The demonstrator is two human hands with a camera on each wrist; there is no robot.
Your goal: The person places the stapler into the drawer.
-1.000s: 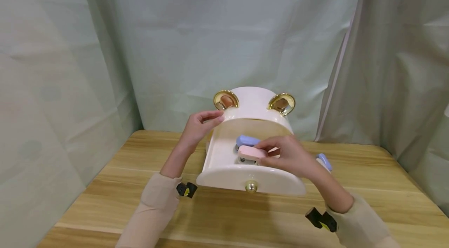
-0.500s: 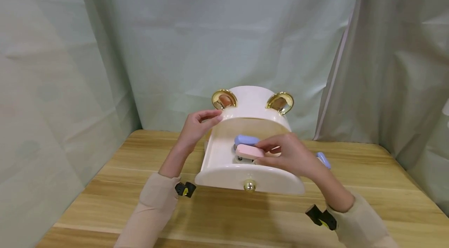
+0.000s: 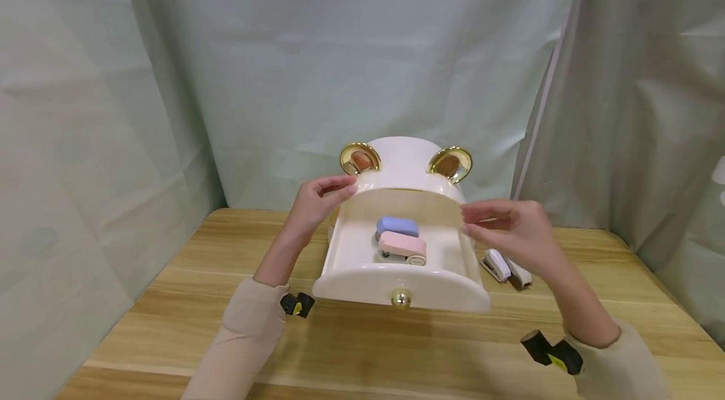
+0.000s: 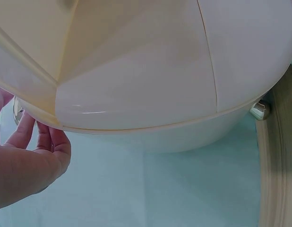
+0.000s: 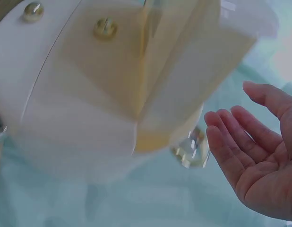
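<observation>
- Storage box (image 3: 408,167): glossy cream-white, plain; ears (image 3: 359,158) gold w/ brownish centres; drawer knob (image 3: 400,298) gold.
- In drawer (image 3: 396,280): stapler (image 3: 397,226) periwinkle blue; stapler (image 3: 402,245) pale pink.
- White staplers (image 3: 498,265) by my right hand.
- Table (image 3: 170,299): light wood grain, streaky.
- Backdrop (image 3: 340,41): pale green cloth.
- My sleeves (image 3: 249,324): beige.

Right hand (image 3: 518,230) off pink stapler (image 3: 402,245) — a second ago fingers pinched it inside open drawer (image 3: 351,249); now hand lifted up and to right, beside drawer's right edge, fingers relaxed, holding nothing. Pink stapler left lying in drawer, just in front of blue stapler (image 3: 398,226), touching or nearly so. With hand moved away, two white staplers (image 3: 506,266) on table (image 3: 170,299) right of drawer now uncovered — blue one seen there earlier now hidden or gone.
</observation>
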